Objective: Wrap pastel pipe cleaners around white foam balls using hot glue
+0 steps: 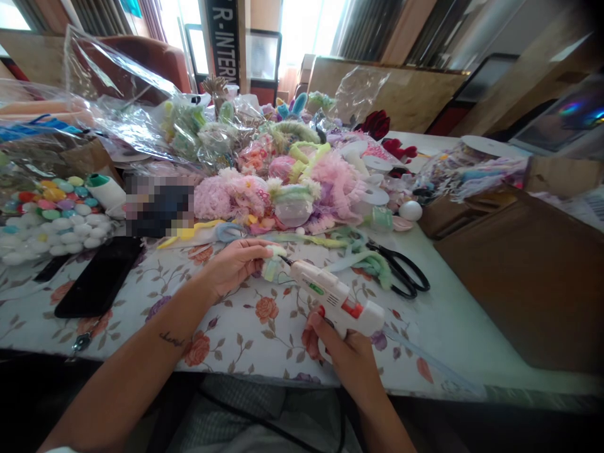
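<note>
My right hand point(342, 352) is wrapped round the handle of a white hot glue gun point(325, 286) with a red trigger; a clear glue stick trails out of its back end. The gun's dark nozzle points left and meets a small pale green fuzzy piece point(270, 267), which my left hand point(243, 261) pinches between thumb and fingers. Whether the tip touches the piece or stops just short, I cannot tell. Just right of the gun's front lie green and white fuzzy strips point(372, 264) and black-handled scissors point(406, 270).
Pink, yellow and lilac fuzzy material point(283, 176) is heaped across the back. At left are a black phone point(99, 277), a bag of colourful pom-poms point(56, 214) and a thread spool point(106, 192). A cardboard box point(523, 277) stands at right on the flowered tablecloth's point(236, 352) far side.
</note>
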Demonstrator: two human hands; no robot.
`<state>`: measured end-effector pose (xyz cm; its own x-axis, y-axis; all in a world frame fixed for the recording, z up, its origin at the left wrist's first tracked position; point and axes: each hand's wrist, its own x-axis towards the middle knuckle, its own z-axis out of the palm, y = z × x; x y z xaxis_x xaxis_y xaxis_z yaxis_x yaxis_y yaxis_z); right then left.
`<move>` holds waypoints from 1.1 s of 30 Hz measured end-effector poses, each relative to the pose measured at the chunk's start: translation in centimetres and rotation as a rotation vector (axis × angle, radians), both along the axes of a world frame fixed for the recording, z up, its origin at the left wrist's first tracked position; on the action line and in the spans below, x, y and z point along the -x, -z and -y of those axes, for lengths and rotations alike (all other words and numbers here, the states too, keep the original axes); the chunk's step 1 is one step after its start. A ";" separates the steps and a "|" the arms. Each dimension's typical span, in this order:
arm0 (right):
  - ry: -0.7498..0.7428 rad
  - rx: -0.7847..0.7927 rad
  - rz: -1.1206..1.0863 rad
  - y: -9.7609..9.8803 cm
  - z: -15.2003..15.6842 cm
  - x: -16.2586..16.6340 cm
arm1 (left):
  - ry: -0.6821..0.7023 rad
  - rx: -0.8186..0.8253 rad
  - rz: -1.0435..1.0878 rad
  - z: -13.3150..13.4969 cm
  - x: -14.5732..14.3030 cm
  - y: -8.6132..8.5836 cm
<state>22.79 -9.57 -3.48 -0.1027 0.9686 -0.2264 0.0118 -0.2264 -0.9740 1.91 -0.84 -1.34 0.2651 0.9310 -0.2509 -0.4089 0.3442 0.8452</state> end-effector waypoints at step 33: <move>0.032 0.009 -0.030 0.2 0.1 0.0 | 0.000 0.012 0.034 -0.2 0.2 0.2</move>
<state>22.78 -9.70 -3.73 -0.0783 0.9694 -0.2327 -0.0253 -0.2353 -0.9716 1.71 -0.61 -1.54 0.2740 0.9280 -0.2525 -0.4374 0.3540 0.8266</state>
